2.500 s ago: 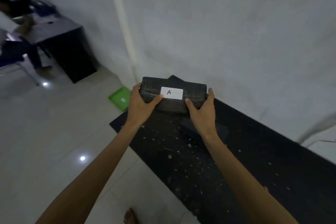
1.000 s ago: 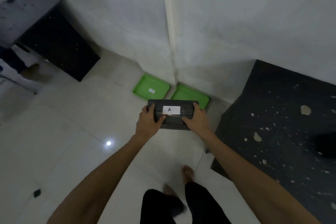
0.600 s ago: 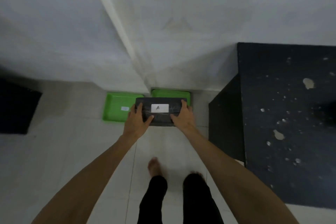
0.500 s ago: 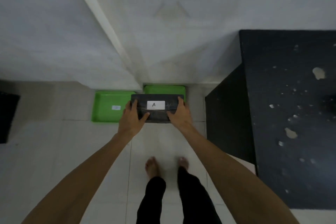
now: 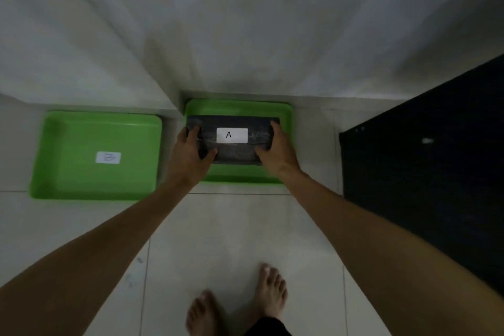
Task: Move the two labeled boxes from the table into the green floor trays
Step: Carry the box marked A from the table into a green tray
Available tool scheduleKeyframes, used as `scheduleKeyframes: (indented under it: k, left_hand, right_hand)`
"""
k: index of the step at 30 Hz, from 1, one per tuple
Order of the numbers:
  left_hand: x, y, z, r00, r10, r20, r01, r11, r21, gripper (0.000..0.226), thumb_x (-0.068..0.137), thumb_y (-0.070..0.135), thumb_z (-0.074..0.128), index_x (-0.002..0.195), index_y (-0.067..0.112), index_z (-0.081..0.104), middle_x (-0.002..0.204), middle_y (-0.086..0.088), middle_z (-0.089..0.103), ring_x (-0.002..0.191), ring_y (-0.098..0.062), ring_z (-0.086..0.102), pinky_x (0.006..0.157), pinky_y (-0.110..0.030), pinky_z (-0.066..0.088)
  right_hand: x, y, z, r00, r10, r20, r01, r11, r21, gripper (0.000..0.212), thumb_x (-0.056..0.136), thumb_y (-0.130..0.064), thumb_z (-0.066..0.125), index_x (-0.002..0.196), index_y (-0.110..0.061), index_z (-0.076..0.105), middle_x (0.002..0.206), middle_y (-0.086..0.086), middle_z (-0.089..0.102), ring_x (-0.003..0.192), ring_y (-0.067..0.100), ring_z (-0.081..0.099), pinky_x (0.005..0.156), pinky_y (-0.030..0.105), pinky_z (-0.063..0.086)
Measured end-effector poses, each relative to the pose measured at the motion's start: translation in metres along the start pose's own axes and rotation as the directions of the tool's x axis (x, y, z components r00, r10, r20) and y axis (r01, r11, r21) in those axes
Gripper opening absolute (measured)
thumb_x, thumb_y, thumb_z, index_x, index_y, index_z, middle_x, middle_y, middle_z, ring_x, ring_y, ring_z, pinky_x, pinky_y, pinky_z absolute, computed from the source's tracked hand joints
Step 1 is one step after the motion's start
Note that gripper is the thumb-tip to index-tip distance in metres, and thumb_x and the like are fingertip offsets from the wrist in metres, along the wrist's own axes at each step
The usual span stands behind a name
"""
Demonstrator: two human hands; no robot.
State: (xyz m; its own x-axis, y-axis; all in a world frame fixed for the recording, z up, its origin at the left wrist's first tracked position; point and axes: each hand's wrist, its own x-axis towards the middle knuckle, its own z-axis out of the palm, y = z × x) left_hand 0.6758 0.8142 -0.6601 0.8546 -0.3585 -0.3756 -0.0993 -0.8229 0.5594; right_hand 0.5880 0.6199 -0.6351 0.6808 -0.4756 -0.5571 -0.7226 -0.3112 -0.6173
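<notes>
Glossy film-wrapped box; smooth green plastic trays.

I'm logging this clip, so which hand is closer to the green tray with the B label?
Left. The left hand grips the black box at its end nearest that tray; the right hand holds the far end, farther away.

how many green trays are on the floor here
2. The left green tray, marked B, sits empty by the wall. The right green tray lies under box A, gripped by both hands.
</notes>
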Motion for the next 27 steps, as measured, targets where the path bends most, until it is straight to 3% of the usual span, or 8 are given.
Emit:
scheduleKeyframes:
  k: [4, 9, 13, 16, 19, 23, 27]
  left_hand:
    - [0.037, -0.027, 0.034, 1.000, 0.002, -0.006, -0.002, 1.000, -0.031, 0.077, 0.084, 0.024, 0.077, 0.149, 0.010, 0.037, 0.145, -0.019, 0.044, 0.127, -0.037, 0.050, 0.112, -0.044, 0.041]
    - [0.056, -0.043, 0.050, 0.998, -0.010, 0.056, 0.011, 1.000, -0.022, 0.081, 0.087, 0.017, 0.073, 0.155, 0.012, 0.029, 0.155, -0.018, 0.031, 0.137, -0.036, 0.042, 0.119, -0.046, 0.033]
    - [0.056, -0.053, 0.058, 0.985, -0.006, 0.173, -0.001, 0.999, 0.040, 0.094, 0.090, 0.017, 0.069, 0.161, 0.017, 0.007, 0.168, -0.017, -0.004, 0.154, -0.039, 0.011, 0.124, -0.050, 0.021]
    - [0.054, -0.053, 0.050, 0.975, 0.015, 0.223, -0.042, 0.992, 0.116, 0.101, 0.088, 0.022, 0.072, 0.161, 0.021, 0.002, 0.168, -0.015, -0.013, 0.155, -0.038, 0.008, 0.124, -0.049, 0.021]
    - [0.044, -0.039, 0.027, 0.971, 0.040, 0.234, -0.087, 0.977, 0.193, 0.085, 0.092, 0.023, 0.067, 0.160, 0.022, 0.017, 0.168, -0.016, 0.004, 0.149, -0.041, 0.022, 0.119, -0.054, 0.031]
    - [0.024, -0.001, -0.040, 0.904, 0.117, 0.412, -0.217, 0.955, 0.205, 0.044, 0.096, 0.017, 0.060, 0.140, 0.017, 0.056, 0.143, -0.016, 0.056, 0.124, -0.034, 0.058, 0.105, -0.045, 0.047]
    - [-0.009, 0.072, -0.139, 0.929, 0.063, 0.364, -0.149, 0.965, 0.216, 0.044, 0.094, 0.026, 0.064, 0.135, 0.009, 0.059, 0.137, -0.018, 0.060, 0.124, -0.033, 0.057, 0.104, -0.036, 0.046]
  right_hand:
    - [0.052, 0.027, 0.033, 0.999, -0.036, -0.002, 0.036, 0.999, -0.018, 0.081, 0.093, -0.014, 0.065, 0.160, -0.013, 0.019, 0.158, 0.012, 0.036, 0.142, 0.029, 0.041, 0.117, 0.035, 0.036]
    - [0.081, 0.045, 0.055, 0.998, 0.033, 0.060, -0.035, 0.999, 0.027, 0.077, 0.096, -0.003, 0.056, 0.160, -0.015, 0.017, 0.157, 0.009, 0.039, 0.141, 0.027, 0.043, 0.108, 0.020, 0.030]
    - [0.080, 0.048, 0.059, 0.994, 0.063, 0.087, -0.066, 0.997, 0.028, 0.078, 0.093, -0.001, 0.057, 0.160, -0.012, 0.018, 0.158, 0.011, 0.037, 0.144, 0.029, 0.040, 0.120, 0.033, 0.030]
    - [0.072, 0.042, 0.053, 0.999, 0.037, 0.032, -0.037, 0.999, 0.012, 0.071, 0.091, -0.003, 0.061, 0.155, -0.008, 0.031, 0.148, 0.016, 0.045, 0.136, 0.032, 0.047, 0.116, 0.038, 0.038]
    - [0.049, 0.029, 0.036, 0.999, 0.038, -0.005, -0.038, 0.999, -0.024, 0.067, 0.092, -0.010, 0.062, 0.154, -0.006, 0.035, 0.149, 0.017, 0.045, 0.136, 0.033, 0.046, 0.115, 0.038, 0.038]
    - [-0.002, -0.013, -0.006, 0.999, 0.054, 0.000, -0.054, 0.998, -0.036, 0.052, 0.096, -0.011, 0.058, 0.145, -0.001, 0.046, 0.144, 0.017, 0.052, 0.129, 0.031, 0.054, 0.105, 0.031, 0.044]
    - [-0.072, -0.079, -0.077, 0.998, 0.063, -0.005, -0.063, 0.996, -0.070, 0.041, 0.098, -0.014, 0.056, 0.134, 0.005, 0.053, 0.134, 0.022, 0.058, 0.120, 0.035, 0.058, 0.097, 0.038, 0.050]
